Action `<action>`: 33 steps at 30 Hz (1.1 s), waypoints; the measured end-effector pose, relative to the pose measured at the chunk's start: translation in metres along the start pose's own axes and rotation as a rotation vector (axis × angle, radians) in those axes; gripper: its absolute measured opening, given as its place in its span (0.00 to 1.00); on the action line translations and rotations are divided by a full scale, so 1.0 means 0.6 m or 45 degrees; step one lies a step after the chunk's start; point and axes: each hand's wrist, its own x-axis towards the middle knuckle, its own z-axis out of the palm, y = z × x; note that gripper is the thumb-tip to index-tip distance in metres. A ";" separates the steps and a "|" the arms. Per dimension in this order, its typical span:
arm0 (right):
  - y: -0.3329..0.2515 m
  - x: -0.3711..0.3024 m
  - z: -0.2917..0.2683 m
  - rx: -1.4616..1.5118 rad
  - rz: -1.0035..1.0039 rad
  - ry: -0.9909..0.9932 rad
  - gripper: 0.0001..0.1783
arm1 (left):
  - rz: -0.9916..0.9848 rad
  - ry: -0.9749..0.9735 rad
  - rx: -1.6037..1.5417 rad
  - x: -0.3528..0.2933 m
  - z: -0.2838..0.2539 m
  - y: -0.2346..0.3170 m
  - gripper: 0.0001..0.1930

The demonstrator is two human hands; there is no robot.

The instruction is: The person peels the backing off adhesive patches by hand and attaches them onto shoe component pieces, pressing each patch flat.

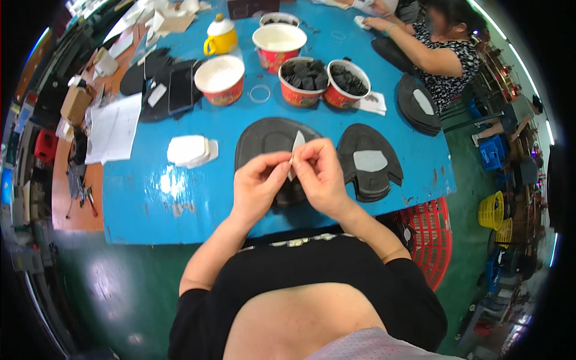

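Note:
My left hand (259,181) and my right hand (322,180) meet over the table, thumbs and fingertips pinched on a thin white patch (299,139) seen nearly edge-on. Beneath them lies a rounded black padded piece (257,139), partly covered by my hands. Just right of it sits a stack of black shaped pieces (351,141) with a pale patch (370,160) on top. Left of my hands is a small pile of white patches (189,150).
On the blue table (144,210) stand red-and-white tubs (220,90), two holding small black pieces, and a yellow mug (221,45) with a white lid. Across at the right, a co-worker (444,57) handles a white piece. A red basket (435,231) stands below the right table edge.

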 end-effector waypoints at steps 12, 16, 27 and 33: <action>-0.011 0.011 0.000 -0.019 -0.007 -0.052 0.09 | -0.078 -0.043 -0.288 0.007 0.000 0.009 0.07; -0.014 0.004 0.000 -0.078 -0.006 -0.128 0.10 | -0.077 -0.034 -0.180 0.005 -0.007 0.006 0.07; -0.015 0.008 -0.001 0.169 0.080 -0.044 0.13 | -0.079 -0.031 -0.220 -0.003 -0.003 0.005 0.07; -0.016 0.007 0.003 0.071 0.109 0.033 0.14 | 0.144 0.032 0.015 -0.008 0.003 -0.010 0.06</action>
